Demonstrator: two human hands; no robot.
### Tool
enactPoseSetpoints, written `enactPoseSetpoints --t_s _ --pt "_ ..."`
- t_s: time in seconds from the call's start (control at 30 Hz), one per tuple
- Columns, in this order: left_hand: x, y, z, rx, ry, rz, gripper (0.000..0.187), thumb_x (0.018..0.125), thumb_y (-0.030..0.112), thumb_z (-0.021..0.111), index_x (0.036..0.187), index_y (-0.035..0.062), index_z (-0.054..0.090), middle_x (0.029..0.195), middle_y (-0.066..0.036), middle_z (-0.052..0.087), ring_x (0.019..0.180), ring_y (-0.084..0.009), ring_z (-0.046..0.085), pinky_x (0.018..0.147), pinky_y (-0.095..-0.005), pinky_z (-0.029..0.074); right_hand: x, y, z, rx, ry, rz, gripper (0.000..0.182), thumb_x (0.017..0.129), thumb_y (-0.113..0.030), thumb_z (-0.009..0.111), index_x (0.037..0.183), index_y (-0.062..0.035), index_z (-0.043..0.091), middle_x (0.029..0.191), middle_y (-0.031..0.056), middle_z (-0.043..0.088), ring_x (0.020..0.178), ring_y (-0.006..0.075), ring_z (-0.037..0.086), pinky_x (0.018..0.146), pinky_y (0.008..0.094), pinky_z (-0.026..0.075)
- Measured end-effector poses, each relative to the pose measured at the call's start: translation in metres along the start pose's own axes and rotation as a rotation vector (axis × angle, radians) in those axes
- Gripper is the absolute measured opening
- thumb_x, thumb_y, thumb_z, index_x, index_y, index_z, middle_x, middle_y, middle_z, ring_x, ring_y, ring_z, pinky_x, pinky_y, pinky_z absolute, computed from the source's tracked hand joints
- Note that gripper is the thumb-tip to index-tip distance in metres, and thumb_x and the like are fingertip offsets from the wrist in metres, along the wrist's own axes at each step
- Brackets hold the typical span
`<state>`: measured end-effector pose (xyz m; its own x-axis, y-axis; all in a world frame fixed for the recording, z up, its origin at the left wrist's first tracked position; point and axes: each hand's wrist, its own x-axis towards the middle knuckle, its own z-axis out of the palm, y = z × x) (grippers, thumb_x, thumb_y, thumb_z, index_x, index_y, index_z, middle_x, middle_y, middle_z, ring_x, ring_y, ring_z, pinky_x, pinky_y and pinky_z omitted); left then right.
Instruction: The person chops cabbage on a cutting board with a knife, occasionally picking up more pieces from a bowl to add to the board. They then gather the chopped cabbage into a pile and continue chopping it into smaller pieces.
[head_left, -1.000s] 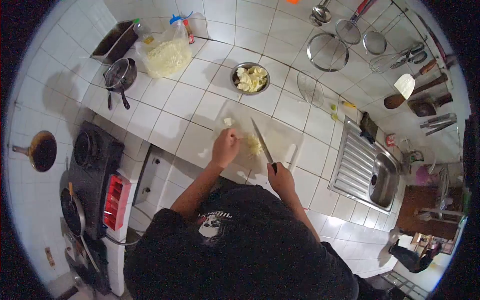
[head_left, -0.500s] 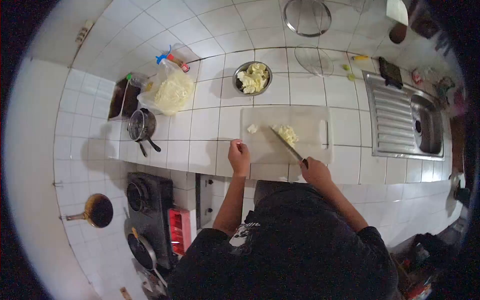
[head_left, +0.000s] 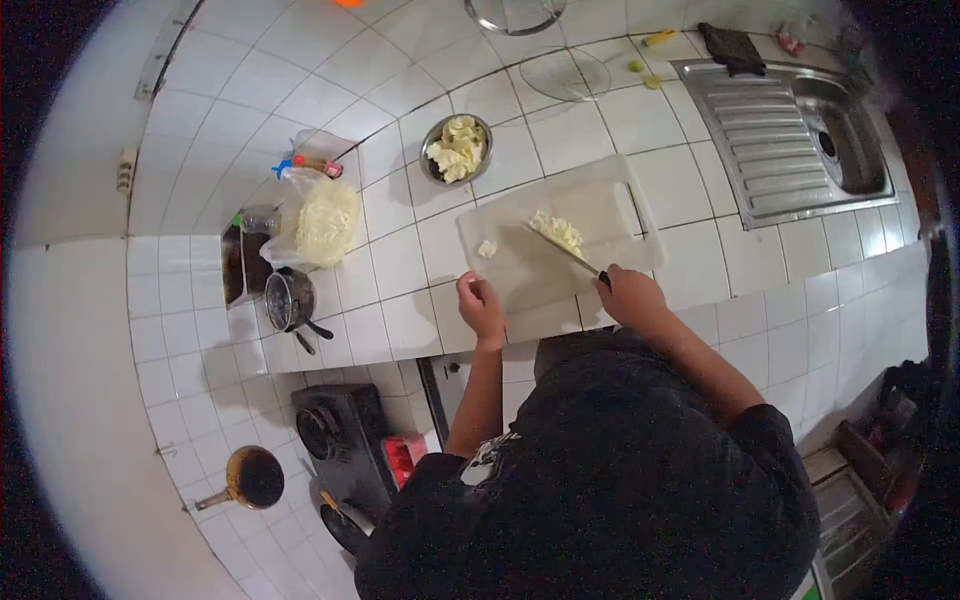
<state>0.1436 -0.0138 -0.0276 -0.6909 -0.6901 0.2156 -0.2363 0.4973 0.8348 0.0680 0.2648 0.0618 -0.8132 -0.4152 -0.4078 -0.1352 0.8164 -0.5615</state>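
My right hand grips the handle of a kitchen knife. Its blade points to the upper left, resting against a small heap of chopped pale cabbage on the translucent cutting board. My left hand is curled closed at the board's near left edge; whether anything small is inside its fingers is hidden. Just beyond it on the board lies one separate cabbage piece. A metal bowl behind the board holds pale cabbage leaves.
Left on the tiled counter stand a plastic bag of shredded cabbage and a small pot. A glass lid lies at the back. The steel sink is to the right, a stove below left.
The camera view has turned and shifted, so counter, board and sink appear tilted. The knife stays in my right hand at the chopped heap, and my left hand remains curled beside the board.
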Motion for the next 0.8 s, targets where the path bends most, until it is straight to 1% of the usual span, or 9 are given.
enactPoseSetpoints --t_s 0.1,0.17,0.23,0.27,0.33,0.37,0.47,0.57,0.8 --pt "0.023 0.019 0.02 -0.114 -0.011 0.222 0.023 0.092 0.017 0.063 0.109 0.0012 0.059 0.08 -0.011 0.061 0.065 -0.021 0.056 0.062 -0.033 0.047 -0.006 -0.006 -0.013 -0.124 -0.012 -0.038 0.038 0.098 -0.034 0.05 0.097 0.0015 0.061 0.088 0.0238 0.069 0.084 0.0397 0.069 0.076 0.0528 0.054" --pt "0.05 0.062 0.037 0.051 -0.179 0.519 0.031 0.089 0.021 0.067 0.112 0.0016 0.059 0.092 -0.013 0.063 0.081 -0.0279 0.06 0.076 -0.0381 0.049 -0.002 -0.008 -0.018 -0.18 -0.004 -0.075 0.037 0.099 -0.034 0.05 0.097 0.0012 0.062 0.087 0.0227 0.07 0.084 0.0382 0.07 0.075 0.0519 0.055" --pt "0.07 0.071 0.068 0.138 -0.325 0.759 0.043 0.087 0.027 0.066 0.121 0.003 0.056 0.107 -0.017 0.062 0.103 -0.036 0.057 0.094 -0.0456 0.043 0.006 -0.014 -0.026 -0.248 0.004 -0.128 0.036 0.099 -0.033 0.05 0.096 0.001 0.062 0.087 0.0216 0.07 0.083 0.0368 0.07 0.074 0.0509 0.055" --pt "0.073 0.073 0.077 0.129 -0.307 0.746 0.043 0.087 0.027 0.066 0.121 0.003 0.056 0.107 -0.017 0.062 0.103 -0.036 0.057 0.094 -0.0456 0.043 0.008 -0.017 -0.031 -0.27 -0.027 -0.142 0.036 0.099 -0.033 0.049 0.097 0.001 0.062 0.086 0.0213 0.07 0.083 0.0365 0.071 0.073 0.0501 0.056" --pt "0.077 0.069 0.095 0.228 -0.536 0.791 0.055 0.088 0.029 0.061 0.135 0.0035 0.047 0.122 -0.02 0.057 0.116 -0.0394 0.052 0.103 -0.0494 0.036 0.014 -0.014 -0.04 -0.318 -0.058 -0.166 0.037 0.1 -0.033 0.048 0.097 0.0011 0.061 0.086 0.021 0.07 0.083 0.0363 0.071 0.073 0.0494 0.056" --pt "0.077 0.053 0.105 0.178 -0.497 0.776 0.064 0.089 0.027 0.058 0.144 0.0012 0.038 0.131 -0.022 0.052 0.119 -0.0393 0.05 0.102 -0.0493 0.036 0.018 -0.008 -0.037 -0.325 -0.061 -0.185 0.037 0.1 -0.033 0.048 0.098 0.0013 0.061 0.085 0.0203 0.071 0.081 0.0362 0.071 0.072 0.0488 0.057" --pt "0.07 0.071 0.102 0.137 -0.4 0.785 0.069 0.089 0.025 0.057 0.148 -0.0019 0.033 0.135 -0.023 0.05 0.121 -0.0392 0.049 0.102 -0.0503 0.035 0.033 0.018 -0.02 -0.355 -0.006 -0.254 0.038 0.101 -0.034 0.046 0.098 0.0011 0.06 0.083 0.0184 0.071 0.077 0.0355 0.071 0.068 0.047 0.057" --pt "0.062 0.07 0.1 0.17 -0.44 0.678 0.07 0.091 0.026 0.056 0.149 -0.0035 0.03 0.139 -0.026 0.048 0.125 -0.0423 0.048 0.105 -0.0519 0.035 0.03 -0.001 -0.04 -0.408 -0.099 -0.228 0.042 0.1 -0.04 0.047 0.097 -0.0006 0.061 0.083 0.0183 0.071 0.079 0.0345 0.072 0.069 0.0478 0.057" --pt "0.069 0.078 0.122 0.344 -0.329 0.687 0.065 0.094 0.03 0.051 0.148 -0.0012 0.034 0.144 -0.023 0.046 0.136 -0.0392 0.041 0.112 -0.0531 0.027 0.069 0.022 -0.053 -0.419 -0.133 -0.23 0.04 0.1 -0.04 0.049 0.092 -0.0028 0.063 0.077 0.0171 0.07 0.076 0.0347 0.072 0.067 0.0475 0.058"
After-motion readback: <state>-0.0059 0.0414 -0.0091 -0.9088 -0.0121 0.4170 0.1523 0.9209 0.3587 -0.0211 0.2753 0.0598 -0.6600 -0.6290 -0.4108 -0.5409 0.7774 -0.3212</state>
